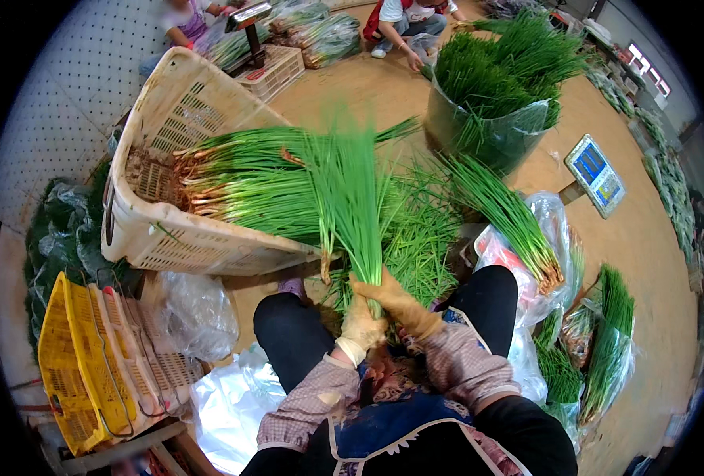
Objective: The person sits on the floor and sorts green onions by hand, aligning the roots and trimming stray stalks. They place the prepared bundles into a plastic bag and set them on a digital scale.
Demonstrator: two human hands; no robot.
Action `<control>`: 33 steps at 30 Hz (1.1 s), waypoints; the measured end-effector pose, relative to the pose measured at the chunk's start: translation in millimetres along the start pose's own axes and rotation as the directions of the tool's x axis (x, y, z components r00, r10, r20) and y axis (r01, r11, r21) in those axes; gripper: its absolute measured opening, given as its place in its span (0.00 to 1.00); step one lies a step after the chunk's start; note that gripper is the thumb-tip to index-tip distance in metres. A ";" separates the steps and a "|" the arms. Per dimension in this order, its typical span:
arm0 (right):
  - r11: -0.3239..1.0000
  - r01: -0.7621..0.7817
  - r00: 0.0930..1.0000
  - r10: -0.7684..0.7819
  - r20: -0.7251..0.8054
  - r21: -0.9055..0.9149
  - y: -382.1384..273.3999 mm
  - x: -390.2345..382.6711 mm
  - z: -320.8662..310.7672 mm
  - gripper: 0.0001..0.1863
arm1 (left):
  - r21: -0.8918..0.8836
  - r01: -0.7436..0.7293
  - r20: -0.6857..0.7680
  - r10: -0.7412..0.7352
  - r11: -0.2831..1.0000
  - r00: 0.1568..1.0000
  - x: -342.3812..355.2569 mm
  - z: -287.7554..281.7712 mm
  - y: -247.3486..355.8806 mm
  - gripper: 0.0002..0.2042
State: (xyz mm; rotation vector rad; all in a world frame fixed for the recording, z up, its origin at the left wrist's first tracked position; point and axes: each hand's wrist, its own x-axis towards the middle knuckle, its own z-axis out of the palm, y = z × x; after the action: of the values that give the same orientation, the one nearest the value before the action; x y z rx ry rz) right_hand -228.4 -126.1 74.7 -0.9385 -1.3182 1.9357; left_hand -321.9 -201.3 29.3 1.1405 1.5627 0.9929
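Note:
Both my gloved hands meet in front of my knees around the lower end of a bunch of scallions [356, 210]. My left hand [360, 327] is closed round the stems, and my right hand [403, 303] grips them just above and to the right. The green leaves point away from me, their tips blurred. Beyond them to the left, a beige plastic crate [209, 252] leans with many scallions [249, 186] laid in it, roots to the left. Loose green leaves [419, 230] heap on the floor beyond my hands.
A scallion bundle [510, 222] lies beside a digital scale display [595, 176]. Behind stands a large bag of greens [487, 127]. Bagged scallions [610, 349] lie at right; yellow crate [74, 365] and clear plastic bags [237, 397] at left. Two people work at the back.

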 end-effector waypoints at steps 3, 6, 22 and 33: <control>0.932 -0.142 0.984 0.169 -0.052 0.333 1.6 4.5 -13.1 0.24 | 0.089 -0.261 0.060 0.256 0.961 0.965 -12.5 -6.0 35.4 0.46; 0.835 -0.172 0.973 0.227 -0.042 0.523 2.4 -1.1 -41.2 0.22 | -0.202 -0.012 0.220 0.057 0.979 0.974 -8.3 -16.2 50.3 0.40; 0.926 -0.082 0.996 0.060 0.069 0.369 -53.2 -13.5 -129.9 0.30 | -0.309 -0.201 0.023 0.219 0.930 0.976 51.7 -43.2 94.3 0.18; 0.970 -0.016 0.963 -0.051 0.266 0.242 -76.6 -22.1 -135.0 0.34 | -0.301 -0.087 -0.045 0.077 0.950 0.996 153.0 -101.5 271.5 0.24</control>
State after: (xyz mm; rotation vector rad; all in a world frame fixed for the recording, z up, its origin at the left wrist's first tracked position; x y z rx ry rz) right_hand -98.1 -50.2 117.4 -0.5551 -1.1916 2.2102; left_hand -382.5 3.9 277.6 0.9834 1.3393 1.2645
